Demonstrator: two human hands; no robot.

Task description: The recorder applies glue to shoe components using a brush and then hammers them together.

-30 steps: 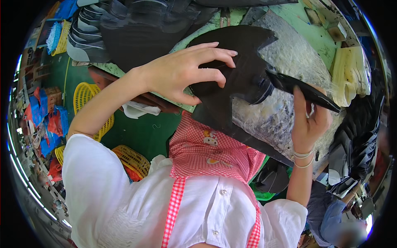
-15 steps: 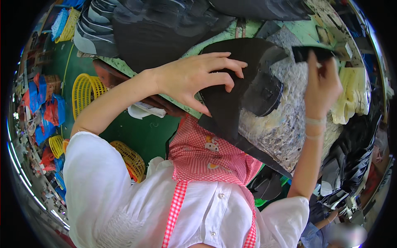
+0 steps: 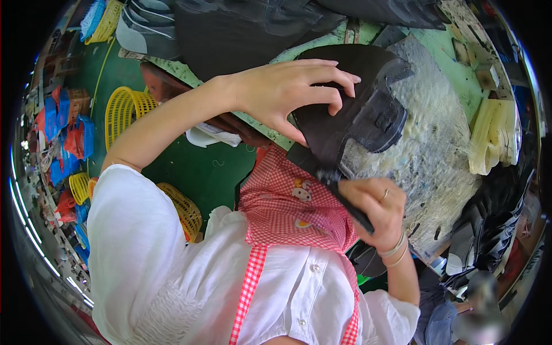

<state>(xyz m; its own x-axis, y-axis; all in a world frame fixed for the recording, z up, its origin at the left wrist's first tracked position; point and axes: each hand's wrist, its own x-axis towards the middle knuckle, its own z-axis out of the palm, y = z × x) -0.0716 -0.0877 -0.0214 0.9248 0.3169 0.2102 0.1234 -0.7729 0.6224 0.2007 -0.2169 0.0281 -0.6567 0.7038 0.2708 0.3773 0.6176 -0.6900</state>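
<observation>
My left hand (image 3: 293,92) lies with fingers spread and bent on a stack of black sheet pieces (image 3: 368,63), its fingertips pressing on the top. The pieces have a curved, notched end (image 3: 385,123) that looks wet or shiny. They rest on a board (image 3: 443,149) crusted with pale, dried residue. Low at the board's near edge, my right hand (image 3: 376,210) is closed round a long dark brush-like tool (image 3: 356,214). Its far end is blurred and meets the near corner of the black pieces.
Large black sheets (image 3: 241,40) and stacked grey-black cut pieces (image 3: 144,29) lie at the back. A pale yellow bundle (image 3: 493,135) and more black pieces (image 3: 489,213) are at the right. Yellow baskets (image 3: 127,112) stand on the green floor. Another person's blue sleeve (image 3: 440,322) shows lower right.
My right hand has swept from the far right of the board down and left to its near edge, still holding the dark tool. My left hand stays on the black pieces. The view has shifted slightly.
</observation>
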